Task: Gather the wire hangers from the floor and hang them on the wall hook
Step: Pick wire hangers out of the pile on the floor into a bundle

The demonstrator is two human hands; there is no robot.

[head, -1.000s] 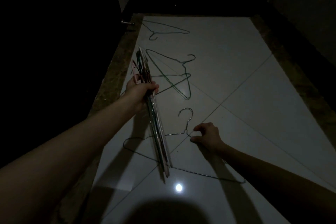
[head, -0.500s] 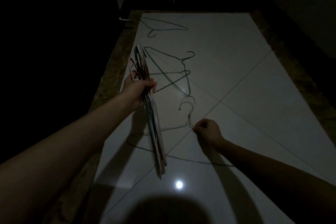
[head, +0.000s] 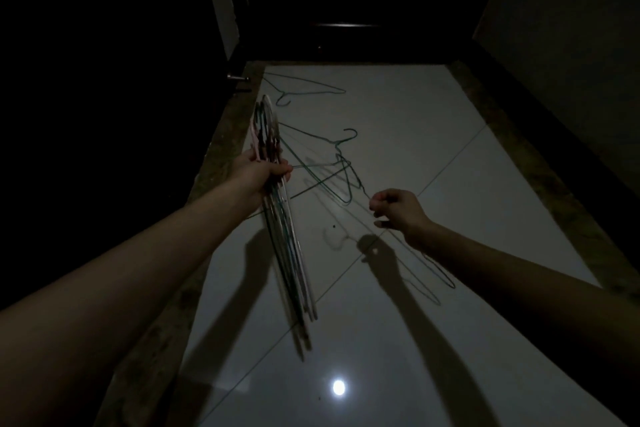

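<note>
L hand: fingers curled tight round a bundle of wire hangers, gripped near the hooks, long ends slanting down twd the floor. Mid: two green hangers lie overlapped on the tile, one more hanger near the far wall. R hand: fingers pinched together on a thin hanger, lifted off the floor, its shadow below.

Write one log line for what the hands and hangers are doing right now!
left hand: grips hanger bundle | right hand: pinches lifted hanger | on floor: three hangers, as far as visible
</note>
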